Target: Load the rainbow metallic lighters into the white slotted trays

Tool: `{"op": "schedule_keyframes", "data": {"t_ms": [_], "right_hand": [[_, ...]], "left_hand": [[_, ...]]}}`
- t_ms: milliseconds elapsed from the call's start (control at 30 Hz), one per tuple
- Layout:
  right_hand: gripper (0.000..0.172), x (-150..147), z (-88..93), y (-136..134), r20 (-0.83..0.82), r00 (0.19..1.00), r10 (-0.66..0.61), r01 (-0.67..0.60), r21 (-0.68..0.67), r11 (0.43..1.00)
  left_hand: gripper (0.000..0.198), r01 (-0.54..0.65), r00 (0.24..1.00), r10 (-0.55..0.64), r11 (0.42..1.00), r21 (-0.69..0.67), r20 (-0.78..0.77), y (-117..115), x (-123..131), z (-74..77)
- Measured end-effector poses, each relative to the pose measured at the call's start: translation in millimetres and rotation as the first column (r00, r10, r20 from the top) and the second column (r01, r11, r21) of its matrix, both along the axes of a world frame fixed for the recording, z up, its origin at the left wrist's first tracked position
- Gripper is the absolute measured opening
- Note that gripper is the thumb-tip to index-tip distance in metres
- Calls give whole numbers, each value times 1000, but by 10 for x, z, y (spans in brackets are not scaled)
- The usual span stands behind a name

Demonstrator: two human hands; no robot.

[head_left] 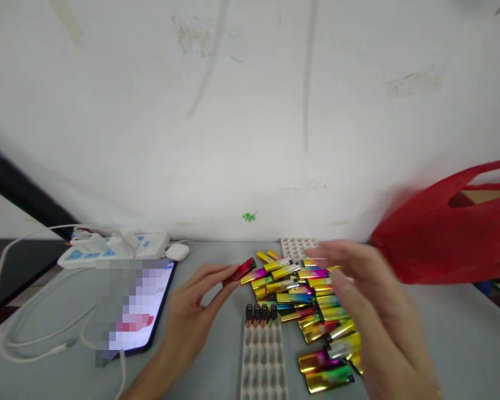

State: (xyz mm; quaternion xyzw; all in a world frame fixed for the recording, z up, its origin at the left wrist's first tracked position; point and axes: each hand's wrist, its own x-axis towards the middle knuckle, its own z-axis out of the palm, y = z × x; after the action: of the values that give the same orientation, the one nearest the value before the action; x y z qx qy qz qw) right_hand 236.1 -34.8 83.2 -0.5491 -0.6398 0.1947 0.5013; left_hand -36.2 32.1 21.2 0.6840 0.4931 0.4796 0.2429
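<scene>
My left hand (195,305) pinches a shiny red lighter (245,269) between thumb and fingertips, left of the pile. The lighter is tilted, its dark end up and to the right. My right hand (377,311), blurred by motion, hovers over the right side of the pile with thumb and fingers apart. Beneath it lie many shiny lighters (294,298) in gold, purple, blue and green, partly hidden by the hand. Between my hands stands a pale tray with rows of pockets (263,355). Several lighters with black tops (257,311) are upright in its far row.
A second pocketed tray (299,244) lies by the wall behind the pile. On the left are a lit phone (144,311), a white power strip (120,248), a white round-cornered case (177,251) and loose cables. At the right sits a red bag (437,239).
</scene>
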Motion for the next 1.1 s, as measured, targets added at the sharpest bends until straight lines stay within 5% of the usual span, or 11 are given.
{"op": "schedule_keyframes", "data": {"t_ms": [133,233,400,500,667,800,933,1100], "right_hand": [[47,-339,-16,283,71,955,290,-286,-59,956],[32,-518,-127,253,15,935,353,-352,-56,934],[34,-524,-191,207,-332,905,265,-286,-15,958],[37,-380,-223,349,-626,763,164,-252,-54,966],[58,-130,-383,593,-852,514,97,-440,-164,883],[70,-111,-499,603,-922,386,21,-586,-228,778],[71,-201,-522,549,-926,370,-72,-645,-311,698],[67,-286,-493,480,-894,426,-140,-615,-399,680]], "left_hand": [[23,85,985,-105,985,148,133,-216,136,100],[25,144,973,-176,969,201,149,-341,197,123],[38,154,987,-159,969,194,13,-369,225,143],[46,88,994,-76,982,169,-79,-328,221,132],[54,71,984,-80,996,-62,-161,-276,202,98],[81,189,963,-240,927,-323,-124,-184,155,69],[77,277,930,-360,816,-507,-71,-60,81,10],[57,252,925,-371,766,-591,-87,10,33,-29]]}}
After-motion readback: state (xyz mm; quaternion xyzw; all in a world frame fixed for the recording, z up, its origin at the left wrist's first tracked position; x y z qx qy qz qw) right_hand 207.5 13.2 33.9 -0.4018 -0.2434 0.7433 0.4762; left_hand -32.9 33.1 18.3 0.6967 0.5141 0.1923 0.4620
